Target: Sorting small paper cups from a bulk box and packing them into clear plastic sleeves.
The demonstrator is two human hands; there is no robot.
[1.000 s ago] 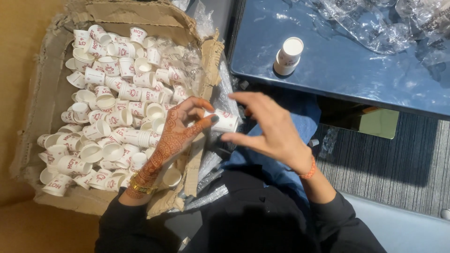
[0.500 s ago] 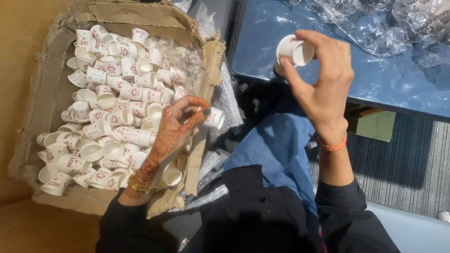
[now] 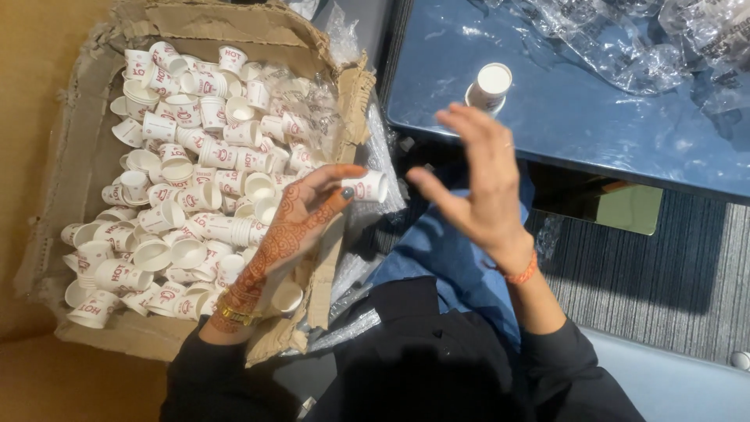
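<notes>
A torn cardboard box (image 3: 94, 156) brims with loose paper cups (image 3: 187, 195). Right of the box stands a dark table (image 3: 562, 117) bearing crumpled plastic wrap (image 3: 625, 39) and an upturned cup stack (image 3: 489, 86). At the box's right edge, the left hand (image 3: 293, 223) pinches one small cup (image 3: 367, 186); the right hand (image 3: 484, 184) hovers spread, empty.

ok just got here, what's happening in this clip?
A person sits beside a torn cardboard box full of loose small paper cups. The left hand pinches one paper cup on its side at the box's edge. The right hand is open and empty, in the air between the lap and a blue table. One stack of cups stands upside down on that table, next to crumpled clear plastic wrap.
</notes>
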